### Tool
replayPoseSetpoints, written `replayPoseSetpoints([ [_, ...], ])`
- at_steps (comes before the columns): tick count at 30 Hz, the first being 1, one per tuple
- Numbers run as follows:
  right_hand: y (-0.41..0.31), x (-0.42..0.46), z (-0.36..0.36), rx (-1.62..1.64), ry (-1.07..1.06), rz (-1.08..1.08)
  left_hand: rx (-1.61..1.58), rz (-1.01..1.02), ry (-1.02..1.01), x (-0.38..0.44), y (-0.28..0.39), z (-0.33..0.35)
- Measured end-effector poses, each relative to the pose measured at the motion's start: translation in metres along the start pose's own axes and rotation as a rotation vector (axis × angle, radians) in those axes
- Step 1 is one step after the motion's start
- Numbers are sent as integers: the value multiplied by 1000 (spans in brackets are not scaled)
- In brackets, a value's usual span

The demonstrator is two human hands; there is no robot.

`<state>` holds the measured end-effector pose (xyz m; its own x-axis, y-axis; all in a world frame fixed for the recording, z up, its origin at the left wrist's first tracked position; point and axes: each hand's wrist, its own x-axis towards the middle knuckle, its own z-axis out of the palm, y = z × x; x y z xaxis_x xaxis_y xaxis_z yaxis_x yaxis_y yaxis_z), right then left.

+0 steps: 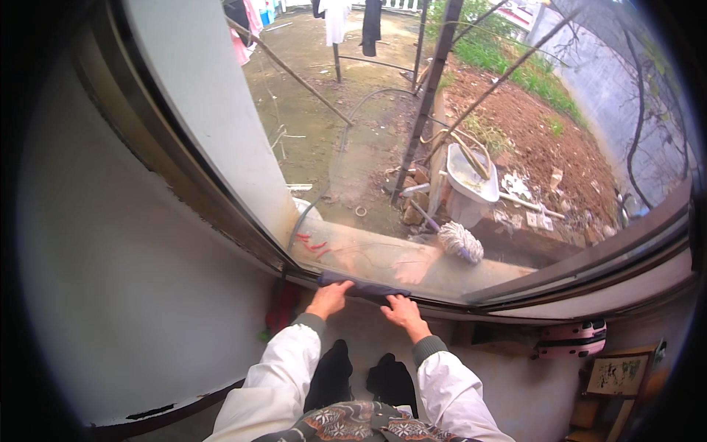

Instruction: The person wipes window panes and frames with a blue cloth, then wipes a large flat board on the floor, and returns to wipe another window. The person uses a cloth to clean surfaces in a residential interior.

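Observation:
A dark, folded cloth (362, 287) lies along the bottom rail of a window frame, against the glass pane. My left hand (330, 299) grips its left end, with the thumb and fingers on the fabric. At the right end, my right hand (404, 314) has its fingers on the cloth's near edge; whether they close round it is hard to tell. Faint reflections of hands show in the glass above the cloth.
Beyond the glass, a string mop (460, 242) and red chillies (314, 244) lie on the outer ledge, near a white basin (473, 174). Inside, a pink suitcase (571, 339) stands at right near a framed picture (617, 375). A wall (127, 265) rises at left.

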<state>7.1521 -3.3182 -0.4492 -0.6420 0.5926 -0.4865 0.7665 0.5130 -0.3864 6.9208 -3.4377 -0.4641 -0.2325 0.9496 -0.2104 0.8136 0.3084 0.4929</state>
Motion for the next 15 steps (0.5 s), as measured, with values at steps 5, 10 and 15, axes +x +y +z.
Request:
replayPoseSetpoints([
  [5, -94, 34, -3, 157, 87, -146, 131, -90, 215, -33, -62, -69],
  [10, -138, 9, -47, 389, 216, -164, -36, -8, 364, -55, -37, -123],
  [15, -176, -53, -129, 614, 404, -180, -324, 72, 650, -68, 23, -171],
])
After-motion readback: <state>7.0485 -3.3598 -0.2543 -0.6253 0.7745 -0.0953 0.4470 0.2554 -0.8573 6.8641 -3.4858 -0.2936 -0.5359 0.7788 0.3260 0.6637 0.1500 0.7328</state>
